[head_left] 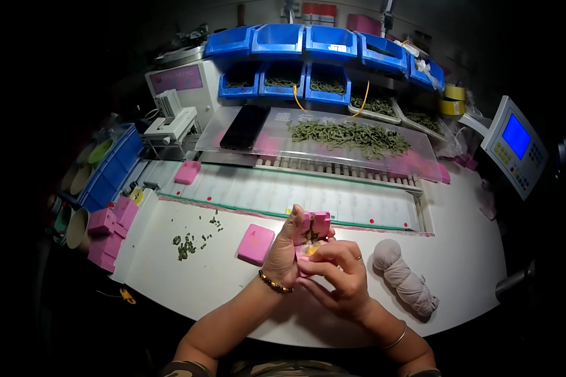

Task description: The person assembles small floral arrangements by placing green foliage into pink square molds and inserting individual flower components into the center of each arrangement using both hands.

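Observation:
My left hand (282, 261) holds a pink mould block (321, 220) upright over the white table, thumb along its left side. Dark green marks or pieces show in the middle of the block's face. My right hand (341, 276) is closed at the lower part of the block, fingertips pinched by a small yellow patch (311, 250). What the right fingertips grip, if anything, is too small and covered to make out. Left of my hands, another pink block (256, 244) lies flat on the table. Small dark green pieces (187, 246) are scattered farther left.
A conveyor (283, 196) crosses behind my hands, with a pink block (187, 171) on it. Behind stand a clear shelf (358, 162) bearing green pieces and a phone (246, 127), and blue bins (278, 39). A cloth roll (404, 279) lies right; a control screen (516, 137) stands beyond.

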`<state>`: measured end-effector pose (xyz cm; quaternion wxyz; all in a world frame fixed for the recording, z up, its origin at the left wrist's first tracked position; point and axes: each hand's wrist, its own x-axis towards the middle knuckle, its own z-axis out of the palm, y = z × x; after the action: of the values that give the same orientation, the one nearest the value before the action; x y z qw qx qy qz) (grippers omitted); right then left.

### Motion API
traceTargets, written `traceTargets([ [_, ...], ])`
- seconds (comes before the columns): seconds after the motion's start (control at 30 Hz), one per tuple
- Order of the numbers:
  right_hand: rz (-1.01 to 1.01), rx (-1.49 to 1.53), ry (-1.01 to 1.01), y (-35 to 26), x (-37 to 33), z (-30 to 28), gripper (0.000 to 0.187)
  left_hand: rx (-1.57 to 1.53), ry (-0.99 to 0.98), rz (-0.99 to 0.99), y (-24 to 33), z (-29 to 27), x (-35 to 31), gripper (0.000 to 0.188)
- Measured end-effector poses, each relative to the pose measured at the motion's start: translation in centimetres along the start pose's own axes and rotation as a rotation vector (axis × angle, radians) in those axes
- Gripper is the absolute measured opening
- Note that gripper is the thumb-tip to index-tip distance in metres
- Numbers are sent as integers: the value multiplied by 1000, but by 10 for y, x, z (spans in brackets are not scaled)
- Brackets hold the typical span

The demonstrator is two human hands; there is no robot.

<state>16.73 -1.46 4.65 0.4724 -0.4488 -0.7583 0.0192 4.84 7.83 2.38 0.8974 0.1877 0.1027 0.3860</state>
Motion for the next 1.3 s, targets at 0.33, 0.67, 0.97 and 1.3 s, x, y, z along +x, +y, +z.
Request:
traceTargets([
  [0.33, -113, -158, -22, -3, -6, 10, 31, 200, 188, -8, 11, 3, 0, 41],
  [0.67, 167, -16, 107, 6, 2, -5, 33, 531, 133, 302, -7, 18, -3, 10],
  [0.97, 94, -88, 111, 8, -1, -6, 21, 596, 303, 365, -13, 7, 5, 17],
  [1.3, 639, 591, 374, 31, 1, -27, 5, 593, 187, 105, -5, 6, -2, 33],
])
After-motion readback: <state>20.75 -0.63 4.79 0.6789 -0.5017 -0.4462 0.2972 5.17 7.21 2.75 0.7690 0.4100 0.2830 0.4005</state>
